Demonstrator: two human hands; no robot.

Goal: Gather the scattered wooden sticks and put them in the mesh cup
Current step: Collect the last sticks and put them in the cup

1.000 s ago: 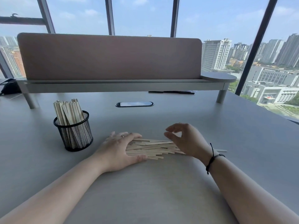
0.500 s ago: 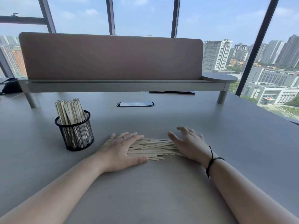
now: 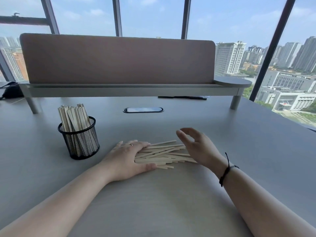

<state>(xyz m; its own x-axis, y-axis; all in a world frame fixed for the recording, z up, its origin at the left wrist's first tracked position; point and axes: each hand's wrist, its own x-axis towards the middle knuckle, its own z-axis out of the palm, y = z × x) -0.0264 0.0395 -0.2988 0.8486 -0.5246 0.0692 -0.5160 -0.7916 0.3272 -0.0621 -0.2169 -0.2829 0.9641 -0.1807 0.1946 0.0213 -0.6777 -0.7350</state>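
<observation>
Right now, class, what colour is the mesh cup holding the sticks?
Black: the mesh cup, seen clearly in the head view.

2 bare forearms without sleeves, a thin ring [image 3: 130, 144] on the left hand [image 3: 127, 158], a black cord bracelet [image 3: 226, 170] at the right wrist.

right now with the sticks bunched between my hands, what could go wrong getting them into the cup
1. The loose sticks lie crossed, a few poking past the pile's near edge, so some could slip out when lifted.
2. The right hand is raised and open, so that end of the pile is unguarded; a push from the left hand could fan it out.
3. The mesh cup already looks crowded; forcing a bundle in might tip it.
</observation>
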